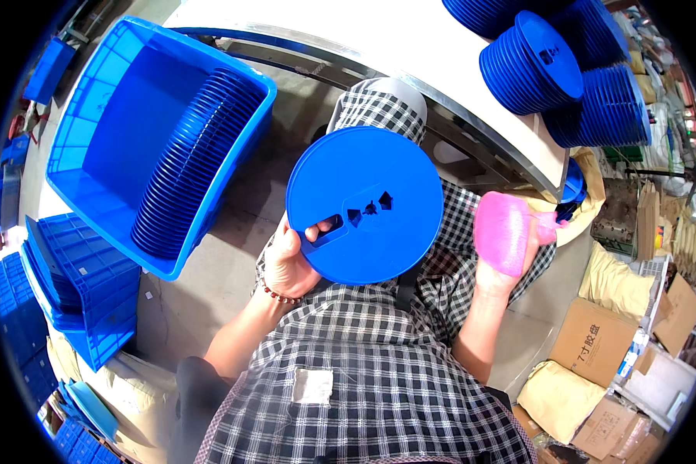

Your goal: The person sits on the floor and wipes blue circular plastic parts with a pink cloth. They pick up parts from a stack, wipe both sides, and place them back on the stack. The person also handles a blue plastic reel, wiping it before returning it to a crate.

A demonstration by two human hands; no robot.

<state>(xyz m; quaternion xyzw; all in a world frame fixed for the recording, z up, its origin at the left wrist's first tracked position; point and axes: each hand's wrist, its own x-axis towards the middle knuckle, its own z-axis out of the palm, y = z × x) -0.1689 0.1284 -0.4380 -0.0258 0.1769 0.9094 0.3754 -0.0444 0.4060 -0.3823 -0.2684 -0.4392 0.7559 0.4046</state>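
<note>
The left hand [288, 259] is gripping one flat blue reel [365, 205] by its lower left edge, thumb hooked into the slot cut in its face, and is holding it up over the person's lap with the round face turned toward the camera. The right hand [501, 263] is wrapping its fingers around a single pink wad of soft material [503, 230], closed tight on it, just to the right of the reel. The two hands are sitting well apart, each busy with its own thing.

To the left, one large blue crate [104, 116] is leaning on the floor, holding a long row of blue reels [197, 158] standing on edge, too many and too close to count. Below it, more empty blue crates [77, 286] are lying stacked. On the white table [348, 23] ahead, about four stacks of blue reels [541, 66] are piling up at the right end. Several cardboard boxes [595, 340] and two yellowish sacks [561, 398] are crowding the floor at the lower right.
</note>
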